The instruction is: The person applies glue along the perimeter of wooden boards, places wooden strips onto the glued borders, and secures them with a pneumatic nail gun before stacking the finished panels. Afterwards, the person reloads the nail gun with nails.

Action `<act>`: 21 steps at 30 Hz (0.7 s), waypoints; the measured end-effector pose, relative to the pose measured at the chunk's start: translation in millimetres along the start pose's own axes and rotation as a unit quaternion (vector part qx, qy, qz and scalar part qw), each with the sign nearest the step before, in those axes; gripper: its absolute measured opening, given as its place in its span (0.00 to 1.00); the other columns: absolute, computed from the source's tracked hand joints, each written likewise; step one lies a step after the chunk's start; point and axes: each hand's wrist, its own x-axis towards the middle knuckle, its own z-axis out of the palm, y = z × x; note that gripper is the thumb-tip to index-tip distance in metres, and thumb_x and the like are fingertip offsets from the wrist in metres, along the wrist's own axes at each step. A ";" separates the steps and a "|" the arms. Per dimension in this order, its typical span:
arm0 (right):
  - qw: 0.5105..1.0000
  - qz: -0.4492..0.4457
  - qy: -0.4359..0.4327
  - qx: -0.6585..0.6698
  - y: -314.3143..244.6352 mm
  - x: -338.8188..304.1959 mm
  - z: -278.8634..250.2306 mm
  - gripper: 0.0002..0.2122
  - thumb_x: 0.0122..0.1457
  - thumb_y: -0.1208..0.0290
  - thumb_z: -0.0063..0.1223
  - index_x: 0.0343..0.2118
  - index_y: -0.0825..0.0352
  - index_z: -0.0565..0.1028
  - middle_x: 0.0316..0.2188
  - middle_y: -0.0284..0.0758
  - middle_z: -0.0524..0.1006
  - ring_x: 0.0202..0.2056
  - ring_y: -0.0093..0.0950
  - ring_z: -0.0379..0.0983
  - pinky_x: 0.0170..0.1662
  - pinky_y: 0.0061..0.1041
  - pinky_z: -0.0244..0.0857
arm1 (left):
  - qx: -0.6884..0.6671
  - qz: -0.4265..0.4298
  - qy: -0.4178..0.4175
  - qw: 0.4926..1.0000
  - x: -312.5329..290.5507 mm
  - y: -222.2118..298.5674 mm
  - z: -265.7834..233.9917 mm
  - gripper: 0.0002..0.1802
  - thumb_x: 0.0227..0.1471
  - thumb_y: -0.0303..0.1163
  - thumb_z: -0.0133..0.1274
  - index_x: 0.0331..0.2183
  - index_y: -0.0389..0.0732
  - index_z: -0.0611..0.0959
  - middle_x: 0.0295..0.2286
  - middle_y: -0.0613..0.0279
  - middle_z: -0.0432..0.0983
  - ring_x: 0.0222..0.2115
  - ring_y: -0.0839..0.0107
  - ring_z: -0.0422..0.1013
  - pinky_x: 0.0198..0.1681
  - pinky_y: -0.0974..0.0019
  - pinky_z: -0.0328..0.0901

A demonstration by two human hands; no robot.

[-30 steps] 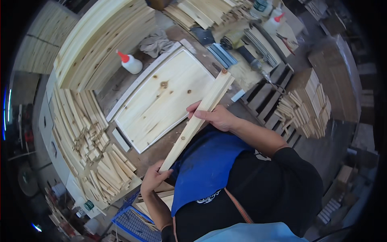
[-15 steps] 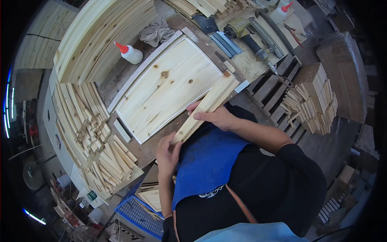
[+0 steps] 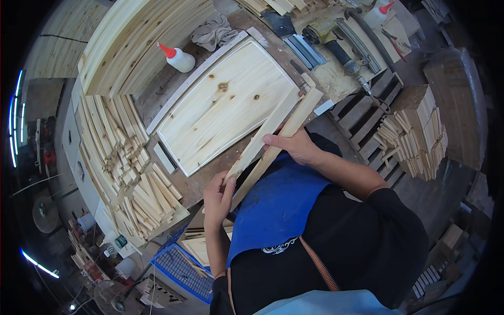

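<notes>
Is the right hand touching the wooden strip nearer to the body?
Touching: in the head view, the right hand has its thumb across the nearer wooden strip.

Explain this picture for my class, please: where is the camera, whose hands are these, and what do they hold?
No robot here. A camera worn on a person's head looks down; its wide view bends straight edges near the rim. The bare left hand and right hand are that person's own. Between them they hold two wooden strips, spread slightly apart. On the table lie a wooden board, a crumpled cloth and, at left, loose wood pieces; a red-tipped white bottle stands there too.
</notes>
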 end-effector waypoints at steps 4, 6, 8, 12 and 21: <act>1.000 -0.009 -0.004 -0.005 1.1 -6.2 6.5 0.12 0.62 0.75 0.65 0.47 0.71 0.77 0.39 0.37 0.81 0.39 0.27 0.80 0.44 0.28 0.76 | 0.012 -0.003 0.013 1.000 -7.2 1.2 -0.3 0.12 0.65 0.33 0.57 0.45 0.35 0.84 0.28 0.65 0.79 0.30 0.79 0.71 0.35 0.71 0.67; 1.000 -0.015 0.000 -0.006 4.2 -7.5 9.5 0.12 0.62 0.75 0.65 0.47 0.71 0.77 0.38 0.37 0.81 0.39 0.27 0.80 0.45 0.28 0.76 | 0.009 0.002 0.027 1.000 -11.6 0.1 -2.7 0.13 0.63 0.33 0.59 0.45 0.35 0.84 0.29 0.65 0.80 0.31 0.80 0.70 0.35 0.71 0.67; 1.000 -0.013 -0.005 -0.007 8.9 -8.0 14.0 0.12 0.63 0.76 0.64 0.47 0.71 0.77 0.38 0.37 0.81 0.39 0.27 0.80 0.45 0.28 0.76 | 0.008 0.017 0.037 0.999 -15.0 -3.1 -6.4 0.13 0.63 0.33 0.59 0.45 0.35 0.85 0.30 0.64 0.80 0.31 0.80 0.71 0.36 0.71 0.67; 0.999 0.027 0.017 -0.019 20.0 -10.7 25.4 0.12 0.63 0.74 0.64 0.47 0.71 0.78 0.39 0.37 0.81 0.39 0.26 0.80 0.44 0.27 0.76 | 0.008 0.056 0.057 0.997 -19.1 -16.7 -15.9 0.13 0.62 0.32 0.60 0.45 0.35 0.85 0.32 0.59 0.82 0.32 0.73 0.74 0.37 0.68 0.69; 0.999 -0.012 0.016 -0.030 45.7 -16.4 40.8 0.14 0.66 0.75 0.59 0.53 0.72 0.77 0.43 0.37 0.80 0.39 0.26 0.78 0.46 0.26 0.75 | 0.164 0.172 0.125 0.963 -31.2 -40.3 -44.9 0.21 0.53 0.29 0.64 0.50 0.43 0.84 0.39 0.57 0.80 0.40 0.57 0.75 0.45 0.58 0.69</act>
